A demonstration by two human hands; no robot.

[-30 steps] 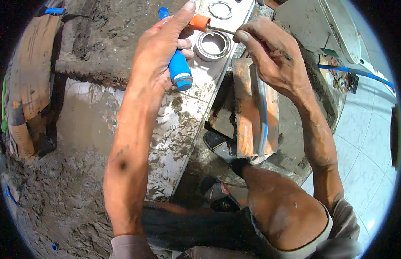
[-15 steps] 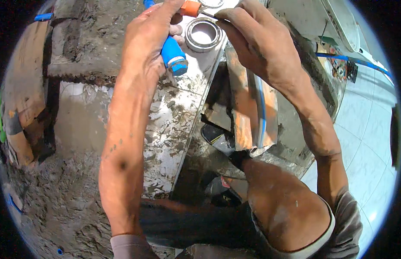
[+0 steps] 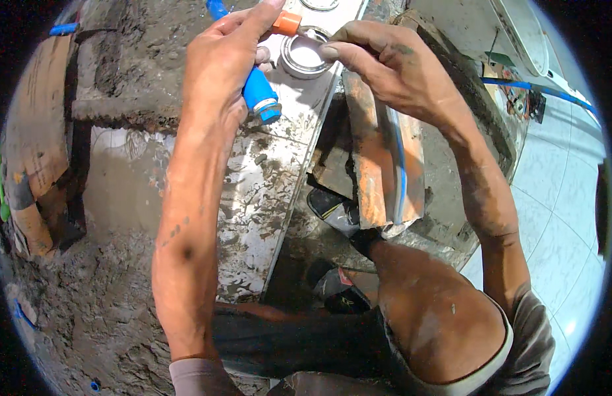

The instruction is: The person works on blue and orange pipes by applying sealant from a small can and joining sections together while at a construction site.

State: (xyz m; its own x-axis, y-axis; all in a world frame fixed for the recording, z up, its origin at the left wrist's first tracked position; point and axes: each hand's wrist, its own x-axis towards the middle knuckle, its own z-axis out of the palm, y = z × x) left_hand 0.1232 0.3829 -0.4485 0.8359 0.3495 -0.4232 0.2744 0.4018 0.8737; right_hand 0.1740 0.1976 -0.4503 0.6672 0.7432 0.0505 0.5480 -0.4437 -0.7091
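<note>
My left hand (image 3: 220, 66) is closed round a blue plastic pipe fitting (image 3: 258, 89) with a capped lower end. A short orange socket (image 3: 287, 24) sticks out to the right by its fingertips. My right hand (image 3: 401, 72) is pinched just right of the socket. A thin applicator (image 3: 307, 33) runs from its fingertips toward the orange mouth; its tip is small and partly hidden. Under both hands, an open round metal tin (image 3: 298, 68) with a shiny rim stands on the pale tiled ledge (image 3: 253, 191). Behind it lies another round metal rim (image 3: 319, 3), cut off by the view's edge.
Wet grey mortar (image 3: 95, 317) covers the left side. A curved cardboard piece (image 3: 39, 125) stands there. Right of the ledge are an orange-brown channel piece (image 3: 368, 158) with a blue-striped strip, and my bent knee (image 3: 444, 317). Pale floor tiles (image 3: 556, 191) lie far right.
My right hand has turned and moved slightly down and left, nearer the tin. The blue fitting and orange socket have shifted slightly down and left in my left hand.
</note>
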